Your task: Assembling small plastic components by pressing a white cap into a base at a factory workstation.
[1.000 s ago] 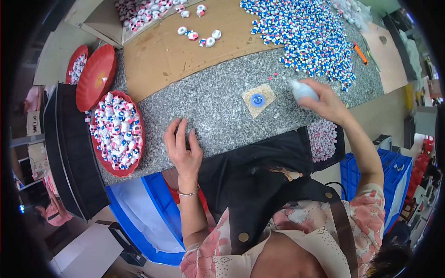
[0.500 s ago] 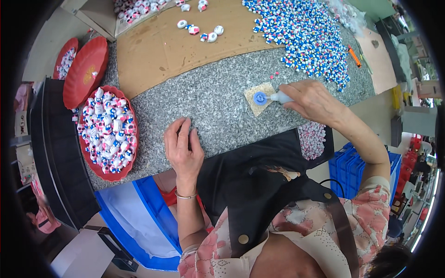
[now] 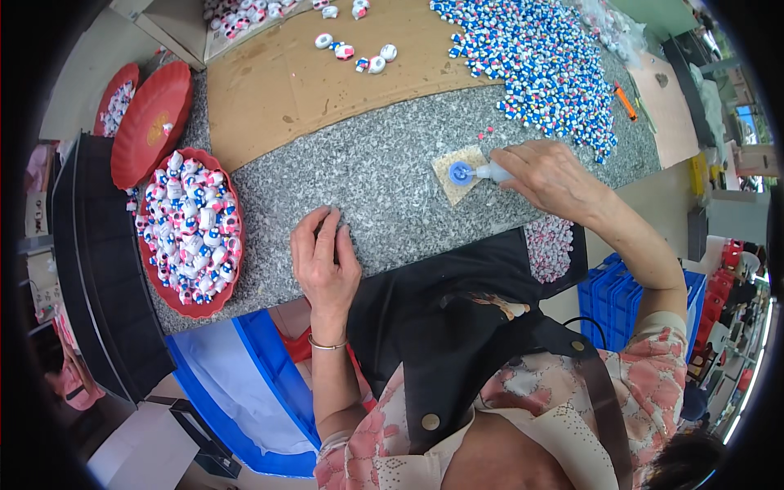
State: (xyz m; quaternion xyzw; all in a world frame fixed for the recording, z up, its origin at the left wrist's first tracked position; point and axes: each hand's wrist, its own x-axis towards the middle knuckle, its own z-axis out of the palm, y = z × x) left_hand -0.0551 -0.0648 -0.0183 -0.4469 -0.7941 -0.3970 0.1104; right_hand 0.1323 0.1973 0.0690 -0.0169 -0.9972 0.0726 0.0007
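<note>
My right hand (image 3: 543,175) is closed around a small white squeeze bottle (image 3: 495,171), its nozzle pointing into a little round blue dish (image 3: 460,173). Under that dish lies a beige, rough-looking square pad (image 3: 446,161) on the grey speckled worktop (image 3: 376,155). My left hand (image 3: 325,260) rests at the worktop's near edge, palm down, with its thumb apart from the fingers and nothing visible in it. To its left stands a red scalloped tray (image 3: 237,278) heaped with small white, blue and pink figure parts (image 3: 189,229).
A big pile of small blue-and-white pieces (image 3: 543,73) covers the far right. Several white and pink parts (image 3: 344,52) sit on a cardboard sheet (image 3: 278,98). An orange-handled tool (image 3: 625,100) lies at right. Another red tray (image 3: 149,122) stands far left; pink pieces (image 3: 549,249) fill a dark container near me.
</note>
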